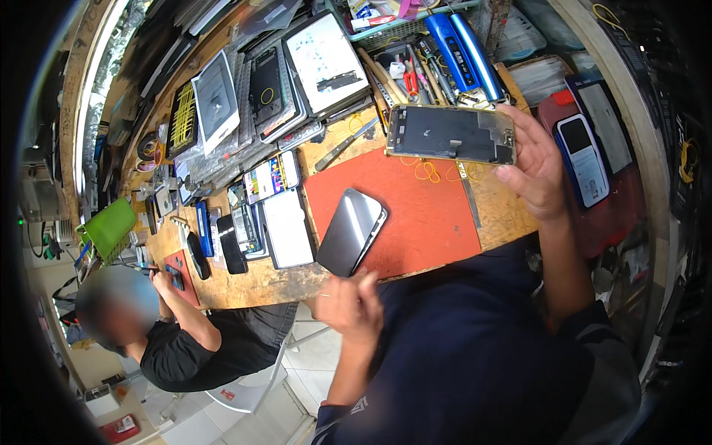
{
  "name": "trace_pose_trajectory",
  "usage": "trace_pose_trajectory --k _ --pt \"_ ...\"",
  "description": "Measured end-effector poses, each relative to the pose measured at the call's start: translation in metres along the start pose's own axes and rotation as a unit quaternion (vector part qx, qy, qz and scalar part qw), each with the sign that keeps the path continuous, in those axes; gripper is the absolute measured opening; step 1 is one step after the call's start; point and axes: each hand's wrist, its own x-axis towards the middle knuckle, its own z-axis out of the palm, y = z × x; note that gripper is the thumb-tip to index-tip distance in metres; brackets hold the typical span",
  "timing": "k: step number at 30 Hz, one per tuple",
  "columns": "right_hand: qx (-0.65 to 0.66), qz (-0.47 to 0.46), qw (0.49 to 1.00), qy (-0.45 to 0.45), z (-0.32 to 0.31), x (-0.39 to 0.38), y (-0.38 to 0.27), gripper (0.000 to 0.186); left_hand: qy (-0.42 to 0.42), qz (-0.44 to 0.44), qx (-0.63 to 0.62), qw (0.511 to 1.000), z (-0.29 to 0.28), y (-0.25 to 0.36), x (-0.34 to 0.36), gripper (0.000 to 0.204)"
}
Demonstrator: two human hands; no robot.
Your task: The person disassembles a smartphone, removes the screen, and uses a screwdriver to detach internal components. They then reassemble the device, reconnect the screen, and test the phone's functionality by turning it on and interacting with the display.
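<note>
My right hand [535,167] grips the right end of a phone display panel [452,135], its dark back facing up inside a thin yellowish frame. The panel is held over the far right part of a red work mat [437,215]. On the mat's left part lies a dark, glossy phone [351,233], turned at a slant. Just below its near end is my left hand [350,305], fingers curled in. A tiny yellow strip shows at those fingers; what they hold, if anything, I cannot make out. Yellow rubber bands [426,171] lie below the panel.
A knife [343,147] lies beyond the mat. Several phones and a white panel [288,228] lie left of it. Stacked tablets [326,63], hand tools and a blue cylindrical tool [451,55] fill the back. A co-worker [215,348] sits at left; a white-screened phone [582,159] lies far right.
</note>
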Motion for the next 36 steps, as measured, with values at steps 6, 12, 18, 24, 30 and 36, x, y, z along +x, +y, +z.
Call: trace_pose_trajectory --k 6,12,18,24,30,36 --pt "0.010 0.006 1.000 -0.024 -0.001 0.003 -0.002 0.089 -0.142 -0.118 -0.039 0.982 -0.001 -0.033 0.032 0.084" --pt "0.003 0.016 1.000 -0.022 -0.004 -0.003 0.000 0.087 -0.199 -0.128 -0.081 0.968 0.017 -0.037 0.042 0.123" --pt "0.007 0.023 1.000 -0.002 -0.013 -0.009 -0.006 0.087 -0.169 -0.058 -0.066 0.982 0.007 -0.045 0.056 0.119" --pt "-0.002 0.044 0.997 -0.069 -0.002 -0.014 -0.001 0.088 -0.184 -0.044 -0.037 0.981 0.007 -0.074 0.082 0.117" --pt "-0.037 0.139 0.956 -0.256 0.033 -0.027 0.016 0.088 -0.205 -0.106 -0.096 0.968 0.018 -0.084 0.085 0.114" --pt "-0.218 0.085 0.947 -0.222 0.062 -0.030 0.029 0.078 -0.217 -0.106 -0.106 0.965 0.018 -0.088 0.090 0.114"
